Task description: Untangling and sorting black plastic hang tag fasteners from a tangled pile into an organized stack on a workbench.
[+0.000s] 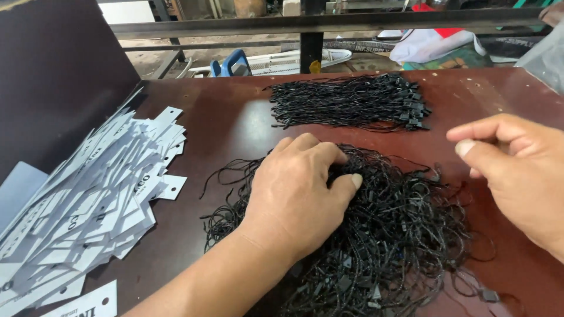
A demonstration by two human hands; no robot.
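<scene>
My left hand (299, 188) lies palm down on a loose tangle of black string loops with small plastic locks (399, 235), its fingers curled into the strings near the pile's top. To the right of the pile, just above the table, my right hand (517, 170) hovers with thumb and forefinger close together; whether a strand runs between them is not visible. A second, tidy bundle of the same black strings (352, 101) lies farther back on the dark red-brown table (229, 123).
A big heap of white paper hang tags with punched holes (94, 199) covers the table's left side, against a dark upright board (59, 70). Behind the table run a black metal rail (311, 23), cloth and bags.
</scene>
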